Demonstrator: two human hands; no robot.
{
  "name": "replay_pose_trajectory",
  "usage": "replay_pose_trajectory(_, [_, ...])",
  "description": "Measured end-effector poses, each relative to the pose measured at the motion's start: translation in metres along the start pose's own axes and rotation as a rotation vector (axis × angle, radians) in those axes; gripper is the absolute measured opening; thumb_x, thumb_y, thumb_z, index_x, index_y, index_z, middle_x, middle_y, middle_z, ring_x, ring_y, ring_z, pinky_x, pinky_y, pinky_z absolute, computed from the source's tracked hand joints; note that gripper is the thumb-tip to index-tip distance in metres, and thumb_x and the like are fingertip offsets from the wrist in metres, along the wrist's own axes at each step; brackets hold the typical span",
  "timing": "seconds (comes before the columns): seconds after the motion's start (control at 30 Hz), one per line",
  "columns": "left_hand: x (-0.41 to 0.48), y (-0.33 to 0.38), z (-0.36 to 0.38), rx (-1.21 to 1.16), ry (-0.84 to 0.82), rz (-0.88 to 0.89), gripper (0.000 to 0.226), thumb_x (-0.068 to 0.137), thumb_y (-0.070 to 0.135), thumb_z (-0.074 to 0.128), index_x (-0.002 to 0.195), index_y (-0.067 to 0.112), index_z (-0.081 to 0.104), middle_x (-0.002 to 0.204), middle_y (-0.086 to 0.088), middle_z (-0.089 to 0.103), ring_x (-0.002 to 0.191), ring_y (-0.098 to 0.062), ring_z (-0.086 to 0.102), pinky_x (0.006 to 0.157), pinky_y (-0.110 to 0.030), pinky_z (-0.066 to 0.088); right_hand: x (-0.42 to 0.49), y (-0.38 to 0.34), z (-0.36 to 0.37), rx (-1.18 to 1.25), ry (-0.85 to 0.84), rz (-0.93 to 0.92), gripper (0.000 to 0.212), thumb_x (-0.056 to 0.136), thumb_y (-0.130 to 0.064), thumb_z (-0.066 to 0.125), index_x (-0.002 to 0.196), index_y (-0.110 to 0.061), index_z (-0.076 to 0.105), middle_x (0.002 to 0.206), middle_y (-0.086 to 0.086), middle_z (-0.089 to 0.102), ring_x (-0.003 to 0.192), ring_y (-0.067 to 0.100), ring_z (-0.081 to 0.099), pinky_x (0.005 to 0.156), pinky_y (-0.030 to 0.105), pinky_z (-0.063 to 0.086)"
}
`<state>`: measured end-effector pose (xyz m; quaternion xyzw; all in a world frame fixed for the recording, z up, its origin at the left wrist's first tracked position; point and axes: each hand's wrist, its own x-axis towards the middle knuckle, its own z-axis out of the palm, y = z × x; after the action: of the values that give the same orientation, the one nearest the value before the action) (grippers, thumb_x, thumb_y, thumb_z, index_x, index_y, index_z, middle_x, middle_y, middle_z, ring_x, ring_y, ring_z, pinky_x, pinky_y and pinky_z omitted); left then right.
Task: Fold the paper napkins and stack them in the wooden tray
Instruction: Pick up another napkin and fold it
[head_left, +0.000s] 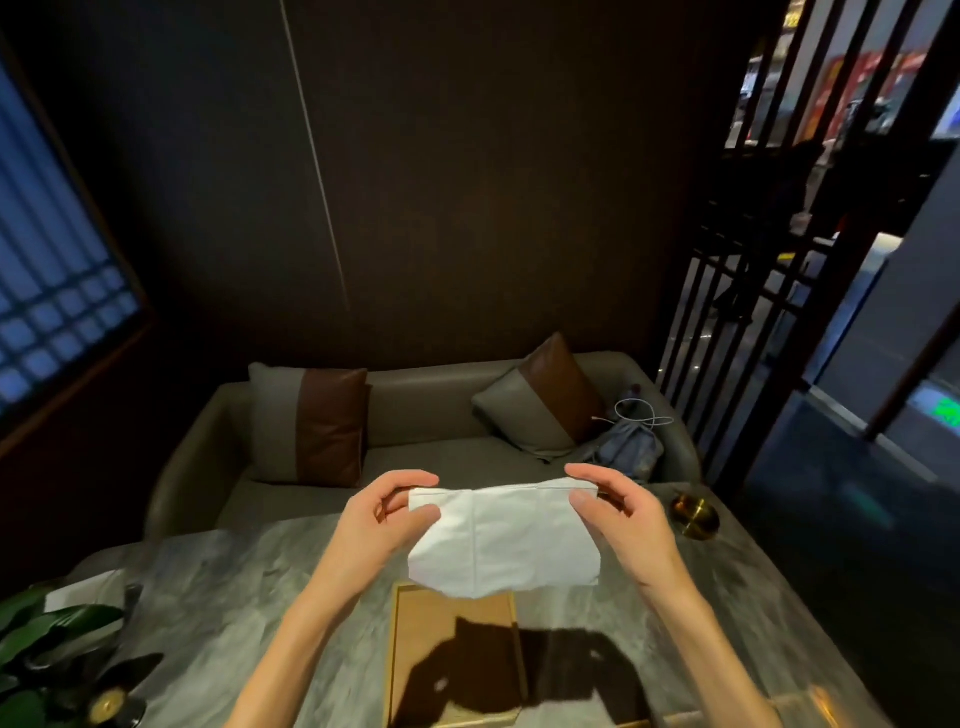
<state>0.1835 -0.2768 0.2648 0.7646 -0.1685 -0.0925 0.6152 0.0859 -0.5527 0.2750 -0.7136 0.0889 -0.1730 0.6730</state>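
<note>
Both hands up: the left hand (384, 512) pinches the top left corner of the white paper napkin (506, 538), the right hand (621, 512) pinches the top right, sheet hanging between them. Directly below the hands lies the wooden tray (415, 644) on the grey table (239, 587).

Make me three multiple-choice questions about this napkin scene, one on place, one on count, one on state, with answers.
1. Where is the wooden tray?
A. on the sofa
B. on the table below the napkin
C. on the floor

2. How many cushions on the sofa?
A. one
B. two
C. four

3. How is the napkin?
A. held in the air
B. lying in the tray
C. crumpled

Answers: B, it sits on the table under the napkin; B, left cushion and right cushion; A, left hand and right hand pinch its top corners.
</note>
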Motion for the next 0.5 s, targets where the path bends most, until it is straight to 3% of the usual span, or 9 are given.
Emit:
replay_pose_trajectory(0.07, [0.0,0.007,0.005,-0.037,0.014,0.024,0.022,0.09,0.032,0.075,0.112,0.036,0.073,0.084,-0.014,0.068,0.079,-0.02,0.065,0.068,-0.025,0.053,-0.002,-0.004,-0.006,-0.022,-0.011,-0.023,0.029,0.09,-0.008,0.071,0.108,-0.03,0.074,0.062,-0.014,0.065,0.059,0.0,0.051,0.057,0.01,0.044])
replay_pose_trajectory(0.13, [0.0,0.012,0.009,-0.094,0.024,0.023,0.023,0.092,0.024,0.074,0.111,0.036,0.073,0.095,-0.01,0.074,0.092,-0.028,0.072,0.076,-0.032,0.058,-0.003,-0.009,-0.01,-0.005,-0.029,-0.021,0.032,0.09,-0.006,0.07,0.111,-0.03,0.073,0.064,-0.019,0.065,0.062,-0.001,0.055,0.06,0.009,0.046])
replay_pose_trajectory(0.23, [-0.002,0.017,0.016,-0.246,0.039,0.04,0.048,0.092,0.01,0.072,0.126,0.043,0.065,0.112,-0.005,0.076,0.106,-0.03,0.073,0.087,-0.043,0.062,-0.004,-0.014,-0.011,0.052,-0.031,-0.042,0.046,0.09,-0.001,0.068,0.122,-0.034,0.069,0.089,-0.011,0.074,0.08,0.012,0.066,0.073,0.021,0.055])
replay_pose_trajectory(0.33, [-0.004,0.024,0.023,-0.392,0.072,0.096,0.07,0.091,-0.007,0.064,0.136,0.046,0.057,0.118,0.003,0.076,0.109,-0.016,0.073,0.084,-0.028,0.062,-0.006,-0.018,-0.008,0.161,-0.03,-0.158,0.071,0.085,0.01,0.068,0.137,-0.036,0.054,0.113,-0.003,0.076,0.101,0.012,0.073,0.082,0.023,0.06])
replay_pose_trajectory(0.37, [-0.004,0.025,0.025,-0.391,0.103,0.122,0.073,0.09,-0.011,0.064,0.136,0.046,0.057,0.117,0.007,0.076,0.109,-0.011,0.073,0.084,-0.024,0.061,-0.006,-0.019,-0.007,0.185,-0.023,-0.199,0.074,0.081,0.008,0.07,0.141,-0.031,0.051,0.112,-0.006,0.076,0.102,0.009,0.073,0.08,0.021,0.06])
replay_pose_trajectory(0.43, [-0.004,0.028,0.026,-0.357,0.15,0.168,0.065,0.091,-0.004,0.067,0.135,0.043,0.057,0.106,0.004,0.078,0.101,-0.01,0.074,0.081,-0.019,0.06,-0.006,-0.022,-0.004,0.207,-0.005,-0.255,0.07,0.076,0.001,0.068,0.141,-0.017,0.05,0.089,-0.01,0.078,0.087,0.003,0.073,0.074,0.015,0.058])
replay_pose_trajectory(0.5, [-0.006,0.032,0.026,-0.315,0.158,0.217,0.055,0.09,-0.001,0.068,0.131,0.035,0.06,0.092,0.0,0.077,0.091,-0.015,0.074,0.077,-0.02,0.062,-0.004,-0.023,-0.002,0.188,0.036,-0.267,0.05,0.081,0.009,0.065,0.116,-0.026,0.07,0.081,-0.009,0.076,0.079,0.004,0.071,0.069,0.019,0.057])
